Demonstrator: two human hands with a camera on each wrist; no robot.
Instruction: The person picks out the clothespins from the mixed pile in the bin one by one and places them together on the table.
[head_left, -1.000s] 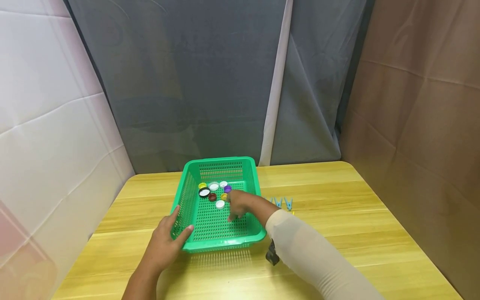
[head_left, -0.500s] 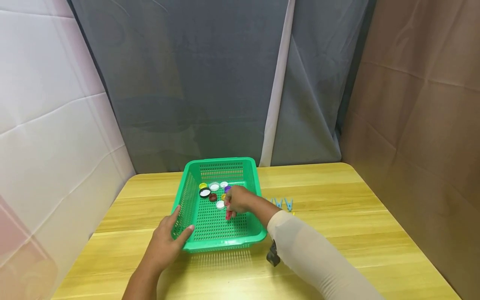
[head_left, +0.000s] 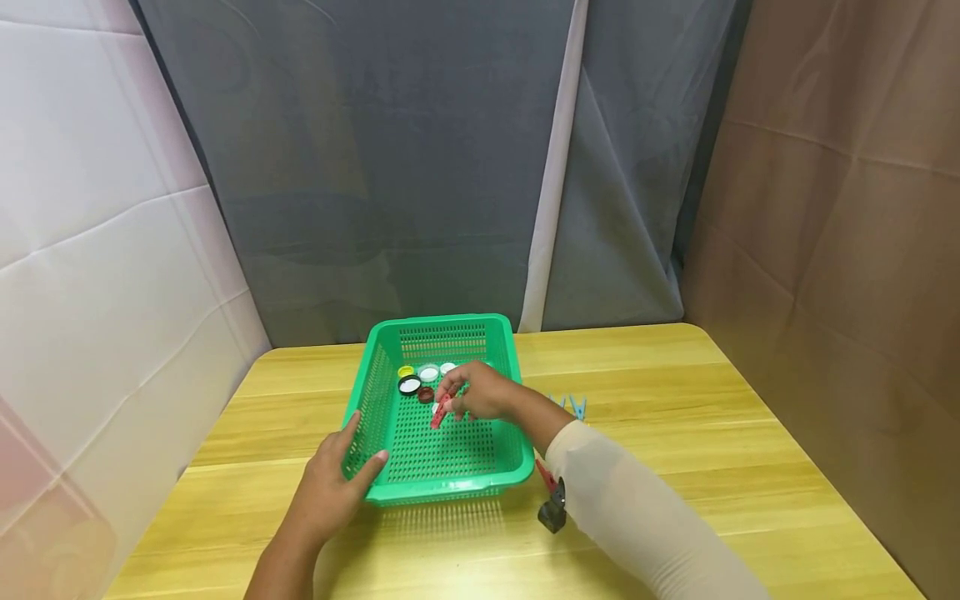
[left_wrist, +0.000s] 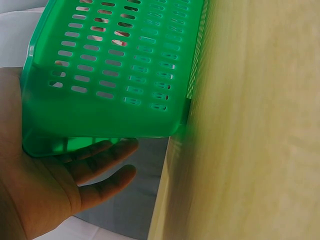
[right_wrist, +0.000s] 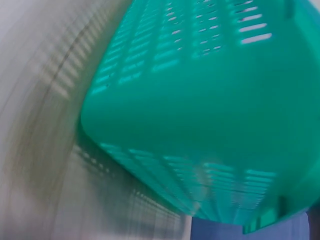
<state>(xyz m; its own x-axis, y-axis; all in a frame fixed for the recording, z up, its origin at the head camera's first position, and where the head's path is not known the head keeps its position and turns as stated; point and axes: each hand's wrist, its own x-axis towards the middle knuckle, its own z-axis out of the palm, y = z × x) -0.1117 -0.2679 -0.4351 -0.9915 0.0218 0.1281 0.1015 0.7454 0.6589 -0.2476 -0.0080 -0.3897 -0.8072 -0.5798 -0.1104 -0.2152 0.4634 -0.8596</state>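
Observation:
In the head view, a green plastic basket (head_left: 442, 485) with slotted walls stands on the wooden table. My left hand (head_left: 330, 483) rests at its front left corner, thumb over the rim and fingers spread along the outside. The left wrist view shows those fingers (left_wrist: 107, 192) extended past the basket's corner. Over the basket floor, my right hand (head_left: 480, 392) pinches a red clothespin (head_left: 441, 412) between thumb and fingertips. Bottle caps lie beyond it, among them a black-rimmed cap (head_left: 409, 385), a dark red cap (head_left: 425, 394) and a yellow cap (head_left: 406, 371). The right hand covers others.
Blue clothespins (head_left: 577, 407) lie on the table (head_left: 675, 467) right of the basket, partly behind the right forearm. A red piece (head_left: 545, 475) shows beside the wrist camera (head_left: 552, 510). Grey curtain (head_left: 420, 167) hangs behind the table, with cloth on both sides.
My right hand has come up off the basket floor with a red clothespin and shifted slightly left, covering more caps. The left hand and basket stay in place.

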